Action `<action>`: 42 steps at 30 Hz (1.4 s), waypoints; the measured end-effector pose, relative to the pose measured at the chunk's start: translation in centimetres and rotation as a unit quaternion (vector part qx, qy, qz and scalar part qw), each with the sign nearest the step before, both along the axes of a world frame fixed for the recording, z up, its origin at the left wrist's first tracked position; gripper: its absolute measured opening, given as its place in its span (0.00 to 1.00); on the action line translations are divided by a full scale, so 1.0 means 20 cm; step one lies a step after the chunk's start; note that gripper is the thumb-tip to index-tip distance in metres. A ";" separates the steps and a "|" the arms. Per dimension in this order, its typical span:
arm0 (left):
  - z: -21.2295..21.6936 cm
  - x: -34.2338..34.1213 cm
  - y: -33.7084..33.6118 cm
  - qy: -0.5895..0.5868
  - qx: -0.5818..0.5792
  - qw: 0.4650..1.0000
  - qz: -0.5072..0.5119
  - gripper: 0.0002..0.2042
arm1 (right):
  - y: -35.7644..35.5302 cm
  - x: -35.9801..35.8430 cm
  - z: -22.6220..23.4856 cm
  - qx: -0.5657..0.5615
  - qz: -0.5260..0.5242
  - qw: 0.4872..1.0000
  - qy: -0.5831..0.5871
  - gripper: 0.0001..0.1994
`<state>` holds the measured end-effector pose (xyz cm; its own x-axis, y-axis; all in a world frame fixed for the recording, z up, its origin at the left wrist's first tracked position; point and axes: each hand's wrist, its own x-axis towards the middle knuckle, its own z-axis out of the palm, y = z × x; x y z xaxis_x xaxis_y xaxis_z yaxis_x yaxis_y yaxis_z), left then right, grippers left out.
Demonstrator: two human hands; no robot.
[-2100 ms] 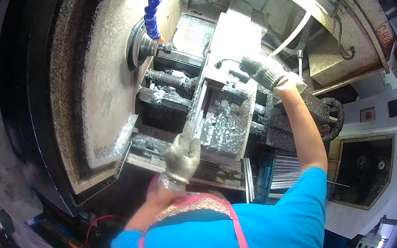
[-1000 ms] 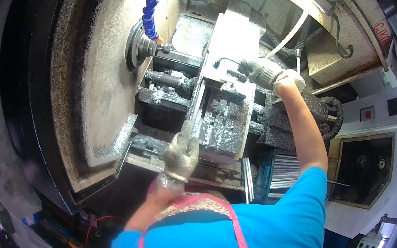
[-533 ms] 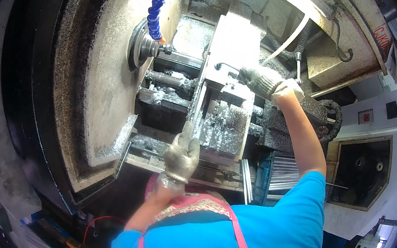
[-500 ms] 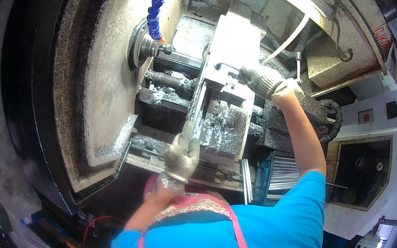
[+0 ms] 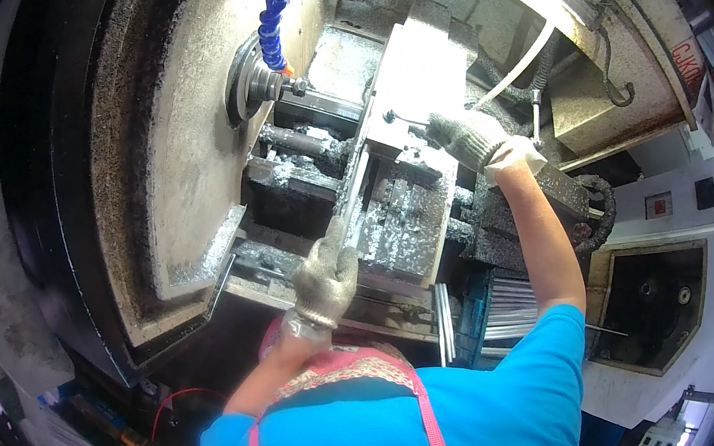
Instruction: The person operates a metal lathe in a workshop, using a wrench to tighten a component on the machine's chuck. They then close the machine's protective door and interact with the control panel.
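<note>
My right hand [image 5: 469, 139], in a grey knitted glove, is closed around the outer end of a dark L-shaped hex key [image 5: 409, 121]. The key's bent end meets the top of a bright metal tool block [image 5: 387, 137] on the lathe's slide. Lower and to the left, my gloved left hand [image 5: 325, 285] is closed at the near end of a long slim metal bar [image 5: 357, 190], which runs along the left side of the slide; its far end is lost in glare. Left of the slide, the spindle chuck [image 5: 262, 85] holds a short bolt-like piece [image 5: 299, 87].
A blue segmented coolant hose [image 5: 276, 16] hangs above the chuck. Metal shavings [image 5: 297, 172] cover the rails and slide [image 5: 409, 233]. Beside my right arm, a blue crate [image 5: 473, 317] holds several metal rods [image 5: 509, 315]. A machine door panel [image 5: 200, 135] stands at left.
My right hand and the hex key have shifted very slightly up and left. My left hand keeps its place at the bar.
</note>
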<state>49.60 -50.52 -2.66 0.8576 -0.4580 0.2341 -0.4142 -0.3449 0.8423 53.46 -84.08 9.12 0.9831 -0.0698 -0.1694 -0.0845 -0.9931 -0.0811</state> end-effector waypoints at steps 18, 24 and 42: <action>-0.02 0.00 0.00 -0.021 0.003 1.000 0.008 0.25 | -0.03 -0.08 -0.08 0.001 0.062 0.976 -0.209 0.14; -0.06 0.00 -0.01 -0.040 -0.011 0.998 0.036 0.27 | 0.00 -0.06 -0.08 -0.023 0.061 0.971 -0.229 0.15; -0.03 0.00 0.00 -0.008 -0.001 1.000 0.006 0.24 | 0.00 -0.03 -0.06 -0.035 0.063 0.971 -0.227 0.15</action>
